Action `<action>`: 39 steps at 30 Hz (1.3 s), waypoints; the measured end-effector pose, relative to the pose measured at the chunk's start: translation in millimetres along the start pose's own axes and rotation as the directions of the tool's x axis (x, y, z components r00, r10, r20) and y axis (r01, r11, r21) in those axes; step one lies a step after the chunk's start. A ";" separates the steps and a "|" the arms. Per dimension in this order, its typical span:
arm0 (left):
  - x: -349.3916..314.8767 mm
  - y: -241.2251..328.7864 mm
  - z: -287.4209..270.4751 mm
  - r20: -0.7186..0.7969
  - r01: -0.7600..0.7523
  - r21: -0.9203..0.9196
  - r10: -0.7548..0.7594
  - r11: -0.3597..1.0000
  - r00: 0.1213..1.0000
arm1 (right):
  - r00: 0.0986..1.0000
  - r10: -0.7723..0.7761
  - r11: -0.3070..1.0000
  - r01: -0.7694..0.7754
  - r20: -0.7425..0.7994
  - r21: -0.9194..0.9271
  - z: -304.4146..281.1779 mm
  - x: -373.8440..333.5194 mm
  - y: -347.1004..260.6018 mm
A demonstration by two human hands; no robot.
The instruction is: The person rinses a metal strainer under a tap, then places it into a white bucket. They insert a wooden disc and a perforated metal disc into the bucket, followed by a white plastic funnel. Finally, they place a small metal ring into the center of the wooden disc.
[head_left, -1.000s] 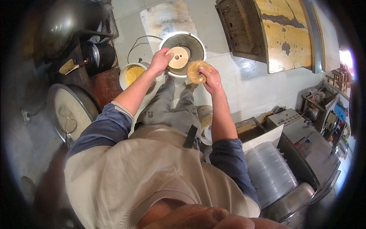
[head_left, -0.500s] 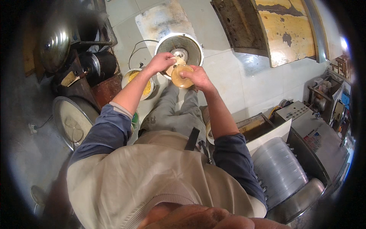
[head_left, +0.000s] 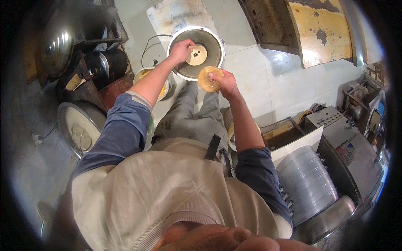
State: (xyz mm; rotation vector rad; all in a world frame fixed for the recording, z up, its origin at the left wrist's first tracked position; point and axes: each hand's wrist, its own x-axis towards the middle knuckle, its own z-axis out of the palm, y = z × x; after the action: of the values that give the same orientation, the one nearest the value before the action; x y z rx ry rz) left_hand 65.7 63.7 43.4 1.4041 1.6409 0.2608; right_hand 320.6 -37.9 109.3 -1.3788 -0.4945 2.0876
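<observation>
My left hand (head_left: 181, 51) reaches over a round metal tub (head_left: 212, 42) and grips the edge of a pale disc (head_left: 201, 60). Dark holes show near the disc's middle, and it lies within the tub's outline; whether it touches the bottom I cannot tell. Just outside the tub's near rim, my right hand (head_left: 226, 83) holds a second disc (head_left: 205, 82), amber-brown and tilted. The right thumb presses on its face, with the fingers hidden beneath. Left of my legs stands a white bucket (head_left: 167, 89) with yellow grain in it, partly covered by my left forearm.
A dark cable (head_left: 144, 52) runs over the tiled floor beside the tub. At far left are a wide round pan (head_left: 67, 133) and dark metal pots (head_left: 113, 69). A worn yellow board (head_left: 324, 35) is at upper right. Ribbed metal (head_left: 307, 180) and a grey machine (head_left: 343, 138) stand at right.
My left hand has moved the pale disc away from me, over the tub. My right hand has drawn the amber disc slightly right, so the two discs no longer overlap.
</observation>
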 end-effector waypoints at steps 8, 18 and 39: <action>13.3 9.8 4.4 0.114 -0.171 0.169 0.153 0.971 0.982 | 0.999 -0.003 1.000 0.003 -0.050 0.000 -3.4 6.8 12.1; 24.6 4.4 14.9 0.091 -0.341 0.424 0.334 0.839 0.938 | 0.999 -0.023 1.000 0.023 -0.050 0.018 -8.9 12.0 20.0; -3.2 27.3 36.3 0.005 -0.231 0.562 0.275 0.795 0.961 | 0.998 -0.060 0.990 0.062 -0.024 0.130 3.9 -11.4 7.4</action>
State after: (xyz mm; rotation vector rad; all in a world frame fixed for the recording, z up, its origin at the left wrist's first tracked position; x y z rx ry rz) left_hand 110.5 55.7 43.6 2.0911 1.6602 -0.0279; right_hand 318.5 -51.0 114.5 -1.2923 -0.3793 2.0174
